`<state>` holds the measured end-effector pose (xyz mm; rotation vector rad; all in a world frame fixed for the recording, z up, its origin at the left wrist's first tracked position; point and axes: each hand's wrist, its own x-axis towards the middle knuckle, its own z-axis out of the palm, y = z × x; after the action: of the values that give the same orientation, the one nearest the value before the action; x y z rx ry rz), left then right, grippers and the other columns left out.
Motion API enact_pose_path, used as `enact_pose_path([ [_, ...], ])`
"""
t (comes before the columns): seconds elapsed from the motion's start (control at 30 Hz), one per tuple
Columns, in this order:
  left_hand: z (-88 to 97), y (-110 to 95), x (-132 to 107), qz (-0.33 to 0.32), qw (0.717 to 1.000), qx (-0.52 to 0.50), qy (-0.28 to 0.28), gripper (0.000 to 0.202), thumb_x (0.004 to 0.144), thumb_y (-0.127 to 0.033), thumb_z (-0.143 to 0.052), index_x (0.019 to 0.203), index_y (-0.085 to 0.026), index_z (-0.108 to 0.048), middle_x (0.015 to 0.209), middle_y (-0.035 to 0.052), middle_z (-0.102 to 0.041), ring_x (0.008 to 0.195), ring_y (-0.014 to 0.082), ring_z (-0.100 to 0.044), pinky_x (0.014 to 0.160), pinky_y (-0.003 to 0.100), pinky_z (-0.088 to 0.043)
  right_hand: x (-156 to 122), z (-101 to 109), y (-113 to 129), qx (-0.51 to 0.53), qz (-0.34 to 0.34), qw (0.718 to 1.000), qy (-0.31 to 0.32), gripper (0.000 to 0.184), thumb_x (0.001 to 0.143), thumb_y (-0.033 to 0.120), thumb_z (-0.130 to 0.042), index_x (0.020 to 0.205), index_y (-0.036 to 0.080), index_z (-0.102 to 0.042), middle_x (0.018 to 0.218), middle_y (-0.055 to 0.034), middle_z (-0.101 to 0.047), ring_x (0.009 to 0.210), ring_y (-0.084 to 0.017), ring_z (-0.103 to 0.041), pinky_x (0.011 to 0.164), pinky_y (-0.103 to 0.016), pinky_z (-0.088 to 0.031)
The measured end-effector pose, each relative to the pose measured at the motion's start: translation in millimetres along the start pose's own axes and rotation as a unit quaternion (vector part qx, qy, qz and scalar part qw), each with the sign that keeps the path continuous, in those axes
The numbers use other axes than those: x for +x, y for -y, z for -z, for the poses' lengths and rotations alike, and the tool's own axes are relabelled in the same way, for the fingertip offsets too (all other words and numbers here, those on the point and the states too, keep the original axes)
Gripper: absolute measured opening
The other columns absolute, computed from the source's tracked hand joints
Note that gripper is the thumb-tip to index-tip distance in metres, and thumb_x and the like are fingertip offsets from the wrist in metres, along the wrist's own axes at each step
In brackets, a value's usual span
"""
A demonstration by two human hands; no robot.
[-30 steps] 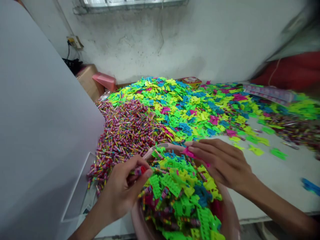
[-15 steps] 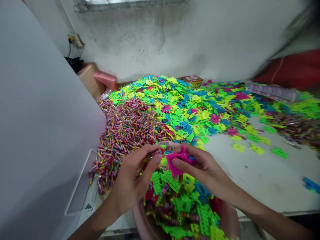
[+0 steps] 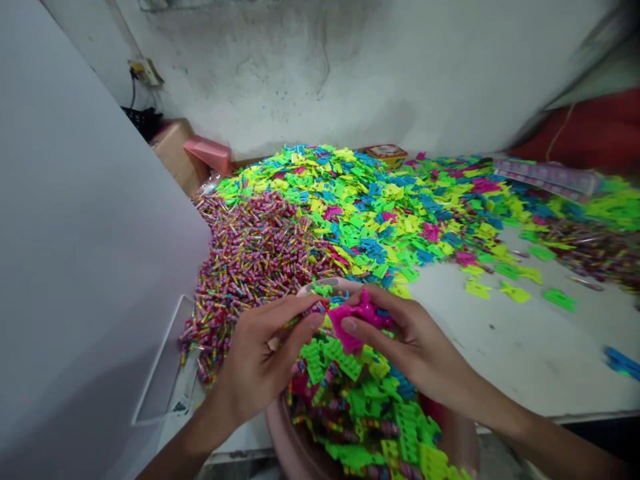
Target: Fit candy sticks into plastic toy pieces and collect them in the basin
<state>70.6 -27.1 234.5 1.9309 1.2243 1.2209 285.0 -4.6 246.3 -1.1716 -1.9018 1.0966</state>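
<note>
Between the thumb and fingers of my right hand [image 3: 400, 333] is a magenta plastic piece [image 3: 353, 323], flat with a raised knob. My left hand [image 3: 273, 353] pinches a small multicoloured tube [image 3: 316, 308] whose red end points at the magenta piece; whether the two touch I cannot tell. Both hands hover above a pink basin [image 3: 285, 440], which holds green [image 3: 345, 357], yellow and blue plastic pieces mixed with more small tubes. My fingers hide part of what they grip.
A heap of striped small tubes [image 3: 255, 247] lies left on the white table [image 3: 500, 353]. Behind it spreads a big pile of neon plastic pieces [image 3: 350, 193]. A white panel [image 3: 100, 267] stands at left. A pink tray [image 3: 210, 155] and a yellow-red box [image 3: 385, 155] sit by the wall.
The left hand's tube has turned a little and lies closer to the magenta piece. The magenta piece has shifted slightly left. The camera view has tilted slightly.
</note>
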Motion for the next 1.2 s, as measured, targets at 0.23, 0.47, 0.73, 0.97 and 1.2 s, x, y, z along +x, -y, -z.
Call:
enact_pose_path([
  [0.23, 1.0, 1.2, -1.5, -0.057, 0.998, 0.008, -0.016, 0.022, 0.094, -0.019, -0.064, 0.113, -0.021, -0.075, 0.105, 0.0031, -0.08, 0.085, 0.0117, -0.075, 0.079, 0.018, -0.057, -2.4, -1.1, 1.7, 0.022, -0.026, 0.999, 0.019, 0.024, 0.096, 0.044, -0.062, 0.084, 0.024, -0.06, 0.089, -0.0021, -0.072, 0.089, -0.021, -0.069, 0.086, -0.034, -0.054],
  [0.47, -2.3, 7.5, -8.8, 0.028, 0.995, -0.095, 0.018, 0.024, 0.099, -0.025, -0.059, 0.117, -0.026, -0.074, 0.075, -0.002, -0.072, 0.056, 0.006, -0.057, 0.052, 0.016, -0.044, -2.0, -2.1, 9.0, 0.05, 0.004, 0.998, 0.032, 0.021, 0.097, 0.041, -0.061, 0.084, 0.024, -0.06, 0.091, 0.0005, -0.071, 0.09, -0.018, -0.068, 0.087, -0.028, -0.051],
  [0.73, -11.8, 9.5, -14.4, 0.125, 0.954, -0.269, 0.039, 0.027, 0.103, -0.035, -0.05, 0.121, -0.025, -0.069, 0.057, -0.0065, -0.047, 0.046, 0.0051, -0.041, 0.041, 0.015, -0.032, -0.9, -3.3, 9.1, 0.06, 0.028, 0.997, 0.037, 0.013, 0.098, 0.036, -0.061, 0.092, 0.025, -0.063, 0.092, -0.0006, -0.07, 0.094, -0.019, -0.067, 0.081, -0.027, -0.052],
  [0.97, -6.4, 13.3, -15.6, -0.11, 0.991, 0.076, -0.029, 0.034, 0.093, -0.012, -0.061, 0.125, -0.024, -0.066, 0.117, 0.0053, -0.075, 0.104, 0.0171, -0.071, 0.097, 0.026, -0.056, -2.4, -3.9, 8.4, 0.006, 0.031, 0.999, 0.019, 0.016, 0.099, 0.036, -0.059, 0.086, 0.026, -0.059, 0.093, -0.0022, -0.072, 0.105, -0.023, -0.066, 0.081, -0.03, -0.052],
  [1.2, 1.3, 15.8, -13.2, -0.151, 0.982, 0.115, 0.012, 0.028, 0.096, -0.013, -0.058, 0.122, -0.02, -0.064, 0.108, 0.006, -0.077, 0.097, 0.015, -0.074, 0.089, 0.02, -0.059, -4.8, -9.2, 7.4, -0.024, 0.078, 0.997, 0.009, 0.011, 0.099, 0.032, -0.057, 0.09, 0.026, -0.059, 0.083, -0.0032, -0.071, 0.089, -0.023, -0.069, 0.071, -0.029, -0.053],
])
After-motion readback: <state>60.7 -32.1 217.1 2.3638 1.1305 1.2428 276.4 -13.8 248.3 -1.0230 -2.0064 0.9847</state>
